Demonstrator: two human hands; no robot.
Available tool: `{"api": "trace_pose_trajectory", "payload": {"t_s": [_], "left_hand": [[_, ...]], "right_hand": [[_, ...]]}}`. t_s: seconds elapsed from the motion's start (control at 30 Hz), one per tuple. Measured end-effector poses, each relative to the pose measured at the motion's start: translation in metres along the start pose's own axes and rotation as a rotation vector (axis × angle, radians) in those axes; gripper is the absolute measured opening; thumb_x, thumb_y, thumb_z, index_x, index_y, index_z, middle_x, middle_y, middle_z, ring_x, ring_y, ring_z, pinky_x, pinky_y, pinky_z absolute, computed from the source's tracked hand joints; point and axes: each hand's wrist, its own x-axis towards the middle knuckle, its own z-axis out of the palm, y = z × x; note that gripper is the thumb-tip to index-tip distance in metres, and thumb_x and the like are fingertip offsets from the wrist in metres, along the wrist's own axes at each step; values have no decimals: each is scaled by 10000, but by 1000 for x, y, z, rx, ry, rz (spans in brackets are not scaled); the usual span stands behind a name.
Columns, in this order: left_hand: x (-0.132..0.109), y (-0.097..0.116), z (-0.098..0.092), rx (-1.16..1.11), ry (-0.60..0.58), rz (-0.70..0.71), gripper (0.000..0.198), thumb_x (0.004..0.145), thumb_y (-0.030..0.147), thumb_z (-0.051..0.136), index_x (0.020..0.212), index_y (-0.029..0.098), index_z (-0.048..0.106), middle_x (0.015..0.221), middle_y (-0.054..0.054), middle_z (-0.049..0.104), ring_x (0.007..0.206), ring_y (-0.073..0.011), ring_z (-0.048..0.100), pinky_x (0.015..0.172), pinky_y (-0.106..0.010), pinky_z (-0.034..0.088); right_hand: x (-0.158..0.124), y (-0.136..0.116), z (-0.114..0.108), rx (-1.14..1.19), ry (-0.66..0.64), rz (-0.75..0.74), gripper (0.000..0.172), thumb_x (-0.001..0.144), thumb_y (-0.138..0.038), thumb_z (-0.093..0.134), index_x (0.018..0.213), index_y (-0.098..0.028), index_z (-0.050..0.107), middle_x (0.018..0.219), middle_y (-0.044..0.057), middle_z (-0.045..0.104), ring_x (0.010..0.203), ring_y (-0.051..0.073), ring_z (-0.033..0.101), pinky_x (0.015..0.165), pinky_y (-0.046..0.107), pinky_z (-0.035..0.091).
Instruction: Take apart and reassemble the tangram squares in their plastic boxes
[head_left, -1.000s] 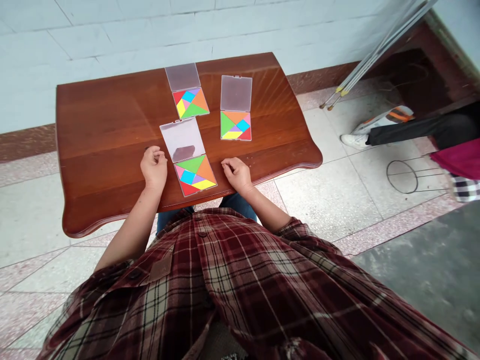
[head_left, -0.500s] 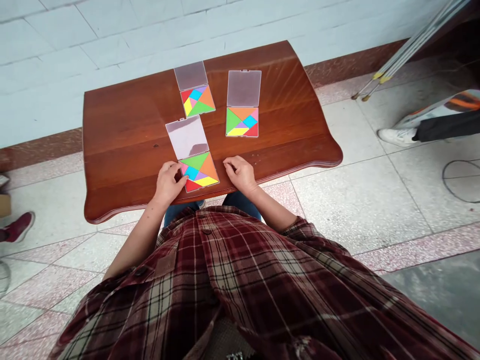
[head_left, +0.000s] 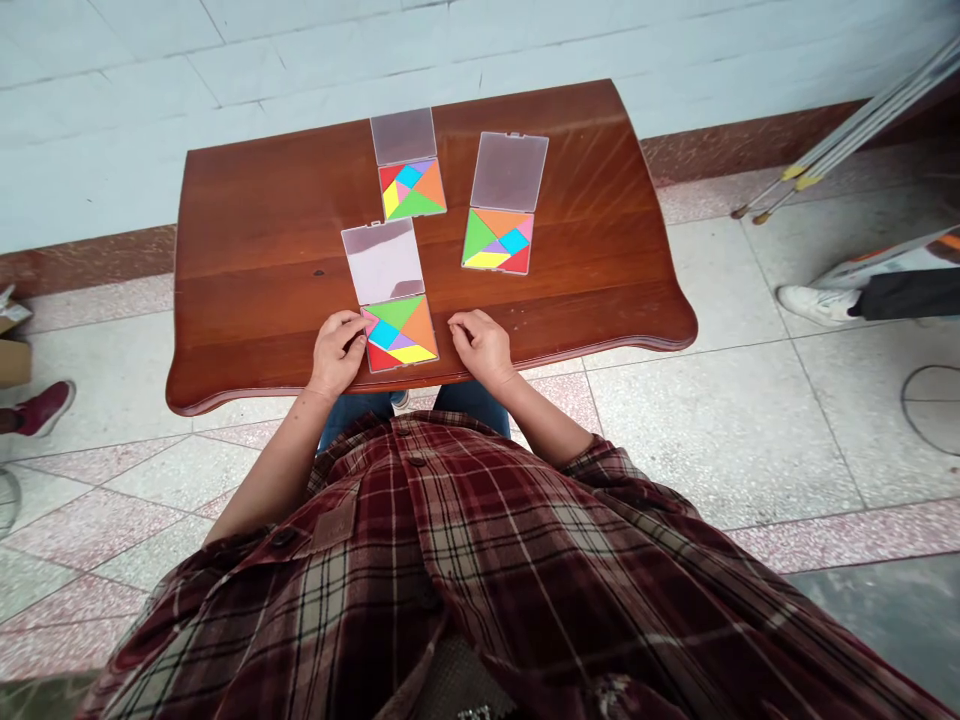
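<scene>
The nearest tangram case (head_left: pixel 401 334) lies open at the front of the table, its coloured pieces fitted in a square. Its clear lid (head_left: pixel 384 262) is folded back towards the wall. My left hand (head_left: pixel 337 352) rests at the left edge of this case, fingers and thumb apart, fingertips beside the pink triangle (head_left: pixel 369 321). To the right of the case, my right hand (head_left: pixel 484 346) lies on the table with its fingers curled in, apart from the case and with nothing visible in it.
Two more open tangram cases lie farther back, one at the back middle (head_left: pixel 412 189) and one at the right (head_left: pixel 498 241). The brown wooden table (head_left: pixel 600 220) stands against a pale wall. Crutches (head_left: pixel 795 178) and another person's shoe (head_left: pixel 817 304) are at the right.
My view has shifted a little. My left hand has moved slightly left off the pieces towards the case's edge, uncovering more of the red piece. The right hand stays put.
</scene>
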Motion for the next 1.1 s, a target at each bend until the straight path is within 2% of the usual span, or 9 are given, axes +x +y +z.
{"api": "trace_pose_trajectory", "payload": {"t_s": [0.1, 0.23, 0.6, 1.1], "left_hand": [[0, -2, 3, -9, -27, 29, 302, 857, 307, 452, 1014, 227, 697, 1167, -72, 590, 1015, -201, 560, 987, -388, 455], [3, -2, 3, -4, -69, -4, 268, 825, 292, 470, 920, 230, 712, 1158, -52, 597, 896, -174, 549, 967, -382, 455], [-1, 2, 0, -29, -79, -21, 289, 834, 228, 435, 853, 227, 724, 1161, -54, 602, 927, -178, 550, 952, -380, 466], [-4, -4, 9, -31, -63, 73, 347, 825, 120, 414, 980, 230, 705, 1193, -34, 592, 947, -166, 552, 943, -361, 459]], "right_hand": [[0, 0, 0, 0, -6, -1, 251, 918, -266, 439, 942, -224, 685, 962, 63, 694, 917, 196, 625, 848, 312, 476], [1, 0, 2, 4, 4, -9, 257, 919, -274, 434, 934, -224, 686, 943, 60, 691, 898, 194, 622, 836, 308, 477], [-2, -2, 1, -6, 2, 12, 256, 917, -267, 437, 941, -228, 689, 942, 53, 698, 876, 184, 633, 793, 289, 476], [-5, 2, -1, -120, 25, 13, 245, 928, -270, 445, 932, -226, 685, 921, 49, 700, 857, 173, 634, 780, 278, 485]]}}
